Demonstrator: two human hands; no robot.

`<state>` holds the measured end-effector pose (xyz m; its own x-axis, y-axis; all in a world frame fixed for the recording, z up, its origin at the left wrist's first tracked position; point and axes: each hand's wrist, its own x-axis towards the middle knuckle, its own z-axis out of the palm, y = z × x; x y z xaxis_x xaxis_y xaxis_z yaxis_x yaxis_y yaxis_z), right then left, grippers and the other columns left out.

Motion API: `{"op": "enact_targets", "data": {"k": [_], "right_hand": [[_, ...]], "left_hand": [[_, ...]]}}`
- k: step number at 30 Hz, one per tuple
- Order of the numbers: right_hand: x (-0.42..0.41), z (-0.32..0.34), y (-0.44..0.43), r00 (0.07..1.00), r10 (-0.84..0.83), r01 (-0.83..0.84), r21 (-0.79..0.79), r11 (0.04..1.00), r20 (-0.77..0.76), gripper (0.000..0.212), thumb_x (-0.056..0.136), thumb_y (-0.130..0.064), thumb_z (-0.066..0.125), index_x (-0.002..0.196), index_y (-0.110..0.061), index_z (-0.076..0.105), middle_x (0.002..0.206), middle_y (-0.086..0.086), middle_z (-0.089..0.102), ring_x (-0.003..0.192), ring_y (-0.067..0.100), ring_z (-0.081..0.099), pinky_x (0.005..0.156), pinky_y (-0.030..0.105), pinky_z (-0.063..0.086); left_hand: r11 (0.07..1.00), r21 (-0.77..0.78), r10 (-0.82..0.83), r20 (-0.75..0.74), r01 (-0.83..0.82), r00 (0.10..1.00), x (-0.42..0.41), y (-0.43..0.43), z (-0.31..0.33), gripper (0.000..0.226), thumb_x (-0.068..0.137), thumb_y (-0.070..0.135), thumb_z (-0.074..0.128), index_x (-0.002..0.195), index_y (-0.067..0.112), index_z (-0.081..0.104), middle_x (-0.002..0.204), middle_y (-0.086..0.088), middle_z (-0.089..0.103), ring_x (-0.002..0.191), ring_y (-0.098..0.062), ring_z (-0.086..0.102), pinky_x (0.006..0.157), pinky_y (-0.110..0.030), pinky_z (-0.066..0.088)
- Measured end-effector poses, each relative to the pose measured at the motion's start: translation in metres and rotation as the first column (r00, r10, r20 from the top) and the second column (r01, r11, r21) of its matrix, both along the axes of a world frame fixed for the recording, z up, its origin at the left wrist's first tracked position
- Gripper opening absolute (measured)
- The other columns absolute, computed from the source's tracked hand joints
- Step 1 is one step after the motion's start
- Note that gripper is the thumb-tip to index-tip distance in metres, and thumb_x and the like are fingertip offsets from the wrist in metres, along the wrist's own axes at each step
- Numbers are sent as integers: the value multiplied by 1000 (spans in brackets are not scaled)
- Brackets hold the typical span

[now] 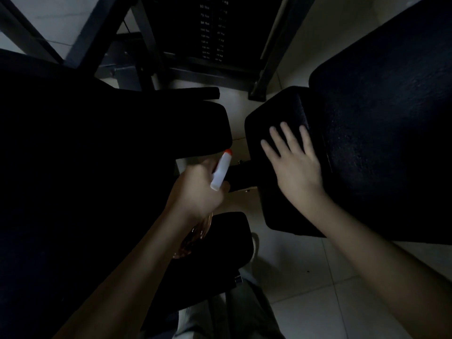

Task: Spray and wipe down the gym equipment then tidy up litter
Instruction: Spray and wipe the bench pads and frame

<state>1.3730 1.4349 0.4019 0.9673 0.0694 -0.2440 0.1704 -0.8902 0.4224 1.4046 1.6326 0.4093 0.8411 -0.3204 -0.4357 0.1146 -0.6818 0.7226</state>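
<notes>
With left grip [195,192] curled round spray bottle [220,172] and right grip [296,165] spread flat on pad [274,111], aim nozzle there, wipe evenly.

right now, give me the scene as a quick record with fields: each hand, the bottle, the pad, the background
left hand: grips the spray bottle just below its head
spray bottle: white head, orange nozzle tip, pointing away from the person
right hand: fingers straight, flat on the black pad
cloth: none discernible, too dark to be sure
background: weight stack, pale tiled floor
</notes>
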Motion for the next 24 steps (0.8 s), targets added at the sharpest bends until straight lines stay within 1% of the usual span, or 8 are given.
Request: {"op": "enact_targets", "data": {"k": [3, 5, 7, 9, 13, 17, 19, 24], "right_hand": [[-7, -5, 4, 995, 39, -45, -69, 997, -94, 64, 95, -24, 33, 151, -17, 4, 159, 13, -2, 146, 32, -8, 107, 49, -21], [-30, -4, -1, 990, 66, -70, -24, 997, -124, 62, 88, -20, 35, 149, -14, 24, 156, 16, 17, 146, 32, 8, 110, 48, -17], [-60, 1, -7, 994, 48, -39, 90, 995, -94, 58, 77, -11, 45, 135, -7, 51, 144, 19, 43, 138, 34, 32, 114, 44, -2], [-86, 6, -12, 999, 31, -23, 176, 984, -44, 55, 75, -2, 46, 129, -2, 56, 139, 21, 48, 134, 34, 39, 115, 42, 7], [-97, 7, -15, 999, 28, -22, 163, 986, -34, 59, 82, -5, 23, 135, -1, 48, 145, 21, 40, 139, 31, 25, 116, 43, 5], [-89, -7, -3, 987, 71, -81, -63, 995, -144, 59, 92, -17, 20, 148, -7, 5, 154, 18, -5, 145, 30, -2, 108, 49, -23], [-83, -14, 7, 971, 84, -108, -95, 990, -225, 59, 98, -23, 18, 145, -4, -12, 152, 19, -20, 144, 34, -14, 104, 49, -29], [-67, -42, 36, 896, 120, -156, -49, 987, -428, 56, 101, -27, 25, 151, -9, 7, 157, 19, -8, 145, 35, -10, 115, 46, -8]], "left_hand": [[999, -15, -44, 14, 44, 999, -1, 0, 6, 6, 90, 17, 56, 85, 19, 55, 69, -13, 59, 62, -32, 64, 62, -49, 56], [998, 9, -70, 26, 69, 997, -3, 1, 8, 12, 91, 14, 56, 102, 12, 58, 72, -14, 58, 65, -33, 64, 63, -49, 56], [998, -7, -59, 34, 60, 998, -2, 3, 7, 3, 89, 12, 56, 87, 15, 56, 71, -20, 58, 61, -36, 62, 60, -51, 56], [998, -23, -52, 55, 53, 997, -2, 6, 6, 10, 85, 10, 57, 80, 17, 53, 66, -17, 55, 56, -33, 58, 57, -47, 55], [997, -8, -81, 79, 81, 994, -3, 9, 4, 22, 85, 8, 57, 106, 3, 57, 63, -3, 52, 54, -26, 57, 54, -40, 54], [995, -26, -92, 101, 95, 991, -6, 10, 2, 6, 88, 12, 55, 90, 8, 53, 72, -20, 59, 57, -35, 61, 54, -49, 55], [997, -24, -69, 98, 71, 993, -8, 9, 2, 12, 89, 16, 54, 79, 12, 49, 67, -21, 59, 54, -35, 60, 52, -49, 54], [995, -23, -92, 111, 95, 990, -10, 10, 3, 20, 88, 11, 55, 75, 20, 42, 66, -20, 59, 53, -35, 61, 51, -49, 53]]}}
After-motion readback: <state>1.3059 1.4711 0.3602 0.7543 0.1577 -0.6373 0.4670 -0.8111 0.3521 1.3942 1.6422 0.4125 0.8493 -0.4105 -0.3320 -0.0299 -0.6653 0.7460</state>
